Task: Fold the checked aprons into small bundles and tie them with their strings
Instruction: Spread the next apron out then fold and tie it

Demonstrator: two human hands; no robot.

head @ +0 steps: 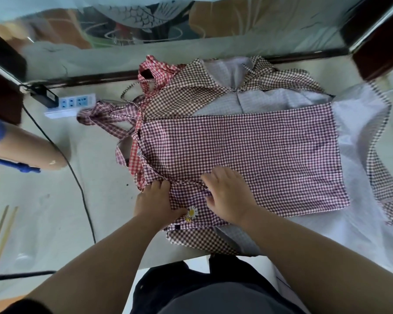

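A purple-and-white checked apron point(254, 159) lies folded flat on top of a pile, a daisy patch point(192, 211) at its near edge. My left hand point(156, 201) grips the apron's near left corner, fingers curled into the cloth. My right hand point(227, 192) lies flat on the apron just to the right, fingers spread toward a thin string point(186, 182) that crosses the cloth. Beneath are a brown checked apron point(186, 91) with its pale lining up and a red checked apron point(154, 69). Checked straps point(109, 116) trail off to the left.
The pile sits on a pale table point(55, 211). A white power strip point(74, 103) and a black cable point(77, 180) lie at the left. Another person's forearm point(27, 148) reaches in from the left edge. Wooden sticks point(0, 232) lie near the left corner.
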